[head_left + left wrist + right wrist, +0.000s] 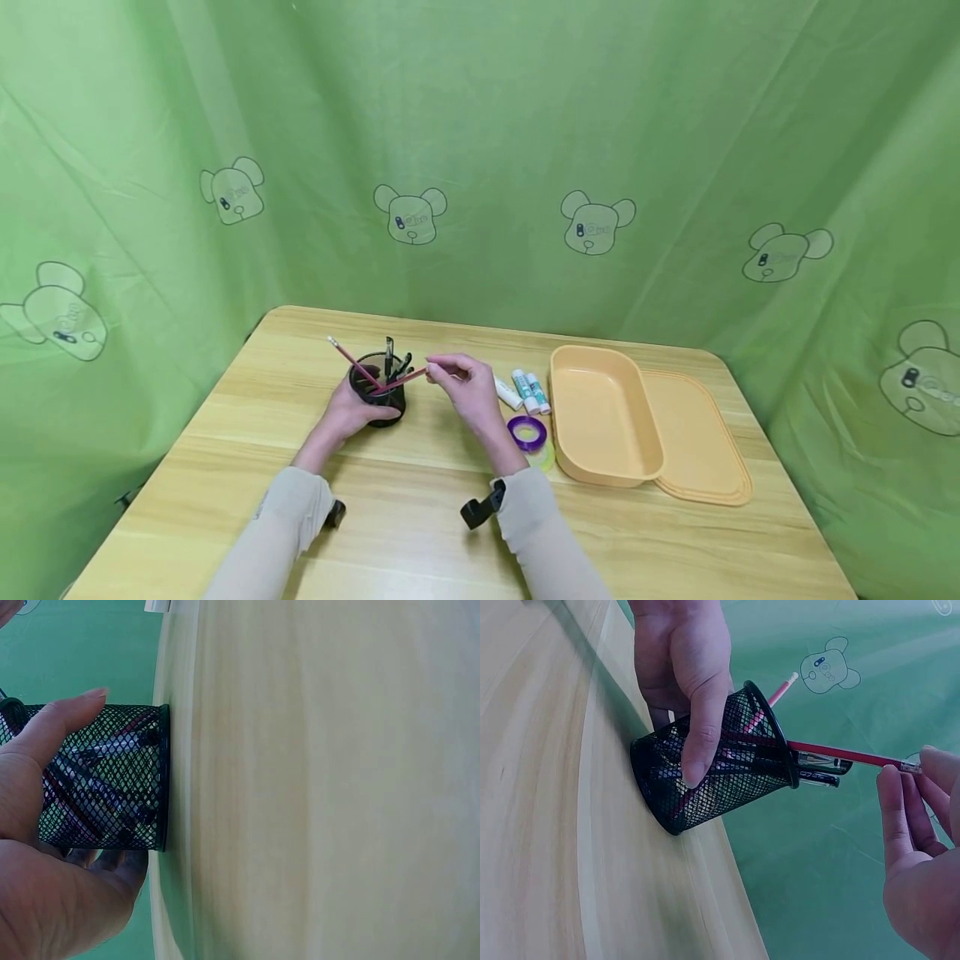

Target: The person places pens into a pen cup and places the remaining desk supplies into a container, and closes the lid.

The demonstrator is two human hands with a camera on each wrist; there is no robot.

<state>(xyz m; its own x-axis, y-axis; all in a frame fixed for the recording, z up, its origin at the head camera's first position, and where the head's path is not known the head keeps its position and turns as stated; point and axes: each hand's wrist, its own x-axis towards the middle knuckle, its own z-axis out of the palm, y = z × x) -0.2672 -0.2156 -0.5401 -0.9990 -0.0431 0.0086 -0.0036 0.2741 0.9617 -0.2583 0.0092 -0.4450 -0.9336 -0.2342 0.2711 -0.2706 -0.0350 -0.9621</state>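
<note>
A black mesh pen holder [385, 412] stands on the wooden table, and my left hand [352, 407] grips its side, thumb across the front in the right wrist view. Inside are black pens [821, 771] and a red pencil [347, 354] with a white eraser end, leaning left. My right hand [467, 390] pinches the eraser end of a second red pencil [847, 754] between thumb and fingers. That pencil slants over the holder's rim, its lower part inside the mesh. In the left wrist view the left thumb and fingers lie around the mesh wall.
Right of my right hand lie several glue sticks [527, 392], a purple tape roll [527, 433] and a yellow tape roll [543, 457]. Beyond them sits an orange box [606, 408], with its flat lid [697, 437] at its right. A green curtain [480, 125] hangs behind the table.
</note>
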